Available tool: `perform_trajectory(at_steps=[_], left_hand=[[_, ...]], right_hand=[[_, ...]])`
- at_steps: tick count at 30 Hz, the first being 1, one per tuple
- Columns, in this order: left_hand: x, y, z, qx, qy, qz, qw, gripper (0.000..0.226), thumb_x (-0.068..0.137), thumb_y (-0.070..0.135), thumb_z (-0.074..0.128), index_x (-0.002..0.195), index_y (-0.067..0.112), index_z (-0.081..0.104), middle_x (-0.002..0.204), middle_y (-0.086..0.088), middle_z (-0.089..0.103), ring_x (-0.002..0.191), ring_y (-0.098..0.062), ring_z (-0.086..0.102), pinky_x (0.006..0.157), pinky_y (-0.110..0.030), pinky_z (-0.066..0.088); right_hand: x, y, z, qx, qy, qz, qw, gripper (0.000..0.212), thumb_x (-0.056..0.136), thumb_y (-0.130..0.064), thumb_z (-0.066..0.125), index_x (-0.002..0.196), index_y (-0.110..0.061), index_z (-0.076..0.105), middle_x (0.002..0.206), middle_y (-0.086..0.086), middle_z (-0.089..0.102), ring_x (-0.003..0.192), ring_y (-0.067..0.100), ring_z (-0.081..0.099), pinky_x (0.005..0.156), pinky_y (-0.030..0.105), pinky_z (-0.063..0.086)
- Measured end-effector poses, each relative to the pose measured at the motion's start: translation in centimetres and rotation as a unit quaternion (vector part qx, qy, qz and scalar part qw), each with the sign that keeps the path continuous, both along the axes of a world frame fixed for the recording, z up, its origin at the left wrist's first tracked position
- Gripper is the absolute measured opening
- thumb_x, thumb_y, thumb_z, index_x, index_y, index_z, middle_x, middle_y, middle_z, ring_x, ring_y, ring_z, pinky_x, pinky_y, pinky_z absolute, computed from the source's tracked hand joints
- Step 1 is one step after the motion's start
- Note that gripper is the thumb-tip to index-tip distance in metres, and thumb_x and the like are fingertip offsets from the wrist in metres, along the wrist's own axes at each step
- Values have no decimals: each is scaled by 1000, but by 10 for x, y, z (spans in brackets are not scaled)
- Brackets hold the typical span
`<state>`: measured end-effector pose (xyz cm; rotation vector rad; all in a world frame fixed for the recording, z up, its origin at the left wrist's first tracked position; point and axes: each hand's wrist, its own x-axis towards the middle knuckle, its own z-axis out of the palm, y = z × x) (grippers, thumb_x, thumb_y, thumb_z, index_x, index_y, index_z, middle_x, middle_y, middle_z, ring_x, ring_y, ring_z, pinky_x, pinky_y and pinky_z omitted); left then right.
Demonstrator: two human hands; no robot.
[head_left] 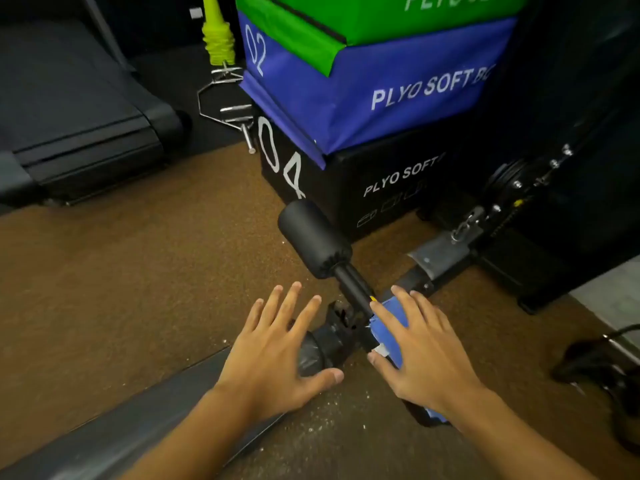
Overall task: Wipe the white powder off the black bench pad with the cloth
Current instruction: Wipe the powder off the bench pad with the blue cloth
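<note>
A blue cloth (391, 327) lies over a black roller pad low in the head view, and my right hand (422, 344) presses flat on it with fingers spread. Only a dark edge of that pad (420, 415) shows beneath the hand. My left hand (277, 344) rests with fingers apart, its thumb against the dusty black end piece (317, 351) of the bar. A second black roller pad (313, 237) sticks out beyond the hands on a black bar (353, 285). White powder specks (325, 420) dot the brown floor between my forearms.
Stacked plyo boxes, green (363, 15), blue (381, 88) and black (374, 188), stand just behind the bar. A treadmill (76, 126) is at the left, a metal clip handle (225, 105) beside the boxes, machine frame parts (512, 220) at the right, brown flooring (138, 271) around.
</note>
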<state>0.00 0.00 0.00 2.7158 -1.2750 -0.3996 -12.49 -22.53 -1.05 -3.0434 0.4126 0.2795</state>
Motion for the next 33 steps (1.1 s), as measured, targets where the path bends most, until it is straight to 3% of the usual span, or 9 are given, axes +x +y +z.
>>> perform_trajectory(at_steps=[7, 10, 16, 22, 27, 31, 33], left_hand=[[-1, -13, -57, 9, -1, -13, 1000, 110, 74, 99, 20, 159, 36, -11, 167, -1, -22, 153, -25, -24, 126, -51, 0], [-1, -11, -68, 16, 4, -10, 1000, 110, 74, 99, 18, 159, 36, -13, 167, 0, -22, 153, -25, -24, 126, -51, -1], [-5, -6, -73, 8, 16, 11, 1000, 111, 73, 99, 18, 159, 36, -13, 167, 1, -22, 153, -25, -23, 126, -48, -5], [-4, 29, -72, 19, 19, 46, 999, 108, 73, 99, 15, 156, 39, -20, 164, 5, -30, 151, -22, -27, 126, -45, -7], [-1, 77, -78, -5, 37, 111, 993, 107, 71, 101, 21, 157, 43, -8, 163, 9, -24, 154, -21, -20, 125, -41, -9], [0, 112, -101, 35, 45, 152, 987, 106, 67, 103, 14, 151, 48, -22, 159, 10, -36, 151, -20, -29, 125, -42, -11], [1, 127, -122, 33, 48, 175, 983, 108, 66, 104, 15, 151, 47, -20, 160, 8, -33, 151, -21, -26, 126, -44, -9]], right_hand=[[-9, -24, -42, 32, -27, -6, 999, 73, 88, -67, 40, 153, -47, 13, 160, 3, 13, 126, 24, 46, 90, 42, 53], [-11, -28, -44, 27, -25, -6, 999, 78, 86, -64, 42, 154, -47, 9, 159, 5, 15, 115, 23, 52, 85, 42, 53], [-7, -25, -39, 20, -35, -11, 999, 73, 81, -59, 45, 150, -38, 31, 151, 7, 33, 101, 22, 57, 79, 39, 55], [-2, -11, -22, 43, -47, 10, 998, 75, 80, -52, 53, 151, -39, 32, 152, 4, 34, 101, 19, 54, 80, 33, 53], [21, 32, -12, 83, -71, 59, 992, 74, 79, -50, 56, 149, -39, 36, 153, 2, 33, 103, 20, 52, 81, 35, 53], [48, 67, -31, 110, -90, 93, 985, 74, 80, -50, 55, 150, -36, 37, 154, 2, 35, 109, 19, 52, 84, 34, 54], [61, 81, -51, 120, -96, 104, 983, 73, 81, -50, 54, 150, -35, 36, 154, 1, 33, 110, 18, 52, 86, 34, 54]])
